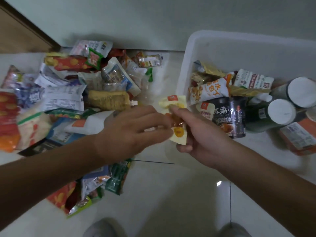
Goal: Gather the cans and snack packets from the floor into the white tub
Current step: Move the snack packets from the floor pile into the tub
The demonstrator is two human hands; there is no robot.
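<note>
A yellow snack packet [172,102] with orange pieces hangs over the floor just left of the white tub [186,65]. My right hand [203,134] pinches its middle with thumb and fingers. The fingertips of my left hand [135,127] close on its lower end, with the thumb hidden underneath. A big pile of snack packets [82,86] covers the floor to the left, and a few more packets [102,183] lie under my left forearm. Inside the tub are several packets [208,91], a black noodle cup [229,117], white-lidded cans [282,112] and an orange can [301,135].
A pale wall [153,23] runs behind the pile and the tub. A brown door [17,31] stands at the upper left. Pale floor tiles [171,194] show in front of me, and my two feet [104,228] are at the bottom edge.
</note>
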